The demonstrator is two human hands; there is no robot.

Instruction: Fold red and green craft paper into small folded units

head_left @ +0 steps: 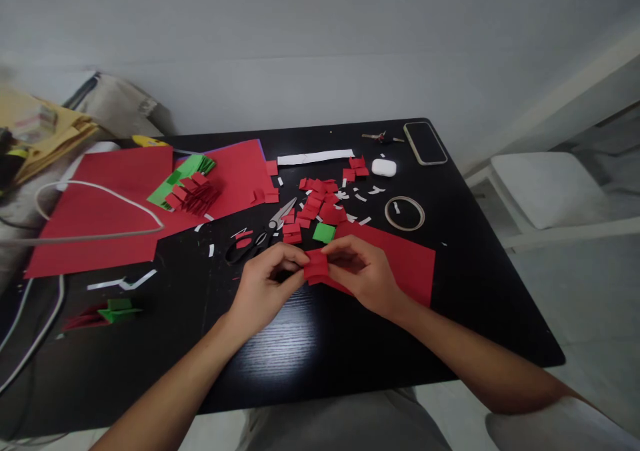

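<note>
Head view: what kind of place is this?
Likely a home desk used for paper craft: a black table with red paper sheets and scissors, plus a phone and earbud case. The left hand and right hand pinch a folded red piece.

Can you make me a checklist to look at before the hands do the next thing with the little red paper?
1. Both hands grip the red piece: ok. Left hand and right hand pinch it between them.
2. Piece's folds even: cannot tell, the hands cover them.
3. Scissors away from hands: ok, they lie beyond the left hand, untouched.
4. Spare red squares nearby: ok, a pile lies behind the hands.
5. Flat space below: ok, black table and a red sheet.
</note>
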